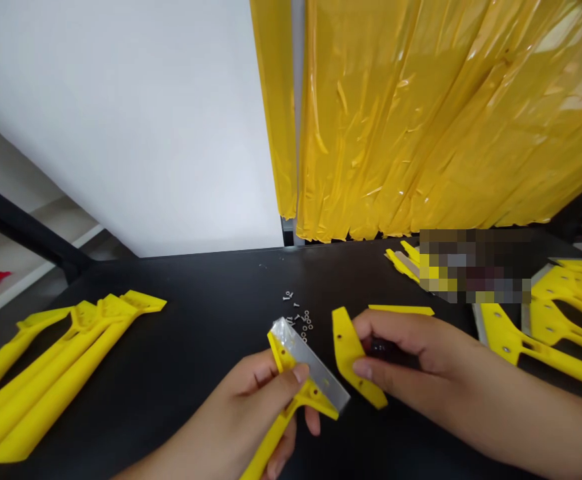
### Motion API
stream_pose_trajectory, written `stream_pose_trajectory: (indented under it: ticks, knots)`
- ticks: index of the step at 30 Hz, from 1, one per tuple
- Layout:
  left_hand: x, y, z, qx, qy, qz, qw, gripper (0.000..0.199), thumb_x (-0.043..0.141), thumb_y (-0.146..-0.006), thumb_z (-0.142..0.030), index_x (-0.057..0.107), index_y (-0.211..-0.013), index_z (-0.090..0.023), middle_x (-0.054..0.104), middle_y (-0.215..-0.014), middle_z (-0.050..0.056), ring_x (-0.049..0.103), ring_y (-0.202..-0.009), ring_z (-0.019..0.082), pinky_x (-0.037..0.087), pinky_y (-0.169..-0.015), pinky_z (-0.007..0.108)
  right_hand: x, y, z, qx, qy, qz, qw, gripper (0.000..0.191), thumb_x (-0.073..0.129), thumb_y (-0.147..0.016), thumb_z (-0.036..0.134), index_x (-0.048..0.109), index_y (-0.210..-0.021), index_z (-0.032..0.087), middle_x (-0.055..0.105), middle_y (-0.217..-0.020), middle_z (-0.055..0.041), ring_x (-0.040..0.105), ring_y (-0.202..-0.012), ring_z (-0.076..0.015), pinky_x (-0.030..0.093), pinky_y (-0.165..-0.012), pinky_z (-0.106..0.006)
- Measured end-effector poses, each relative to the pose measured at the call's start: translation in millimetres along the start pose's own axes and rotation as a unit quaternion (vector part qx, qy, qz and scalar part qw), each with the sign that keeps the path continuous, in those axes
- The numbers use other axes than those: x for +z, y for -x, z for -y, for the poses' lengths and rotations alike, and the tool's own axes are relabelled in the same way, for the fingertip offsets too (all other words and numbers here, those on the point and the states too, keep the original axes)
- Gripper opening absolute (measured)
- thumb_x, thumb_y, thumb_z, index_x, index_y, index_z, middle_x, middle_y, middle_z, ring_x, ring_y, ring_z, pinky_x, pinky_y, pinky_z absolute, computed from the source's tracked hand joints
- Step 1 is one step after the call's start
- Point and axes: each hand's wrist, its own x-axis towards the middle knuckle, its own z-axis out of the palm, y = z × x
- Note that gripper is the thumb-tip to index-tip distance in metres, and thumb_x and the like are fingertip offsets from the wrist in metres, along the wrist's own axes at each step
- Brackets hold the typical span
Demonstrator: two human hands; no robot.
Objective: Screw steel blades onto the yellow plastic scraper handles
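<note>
My left hand (251, 407) grips a yellow plastic scraper handle (283, 427), with a clear-wrapped steel blade (311, 363) lying across its head. My right hand (421, 360) holds a yellow plastic plate with small holes (351, 360), close to that blade but apart from it. A dark object (383, 350) sits partly hidden inside my right fingers. A yellow strip (401, 310) shows behind that hand. Just above my hands, a small scatter of silver screws and washers (298, 317) lies on the table.
The black table (211, 287) holds several yellow scrapers at the left (55, 360) and more at the right (545, 327). A pixelated patch (471, 267) covers part of the far right. Yellow plastic sheeting (445, 120) and a white panel (121, 120) rise behind the table.
</note>
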Motion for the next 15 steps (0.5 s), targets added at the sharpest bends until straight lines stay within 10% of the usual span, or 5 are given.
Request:
stream_pose_trajectory:
  ticks: [5, 15]
  knots:
    - [8.3, 2.0, 1.9, 0.013, -0.018, 0.025, 0.999, 0.038, 0.062, -0.094, -0.056, 0.066, -0.081, -0.02, 0.055, -0.046, -0.006, 0.037, -0.031, 0.007, 0.028, -0.03, 0.017, 18.0, -3.1, 2.8, 0.013, -0.238, 0.047, 0.97, 0.018, 0.071, -0.096, 0.029, 0.072, -0.114, 0.027, 0.071, -0.095, 0.0033, 0.064, -0.087, -0.0134, 0.051, -0.077, -0.025]
    - [2.0, -0.6, 8.1, 0.056, -0.045, 0.106, 0.992, 0.027, 0.068, -0.093, -0.047, 0.062, -0.087, -0.021, 0.053, -0.05, -0.009, 0.038, -0.036, 0.005, 0.031, -0.041, 0.018, 30.4, -11.2, -7.4, -0.028, -0.187, 0.066, 0.98, 0.034, 0.071, -0.097, 0.028, 0.07, -0.132, 0.03, 0.075, -0.101, 0.001, 0.066, -0.088, -0.0162, 0.05, -0.078, -0.029]
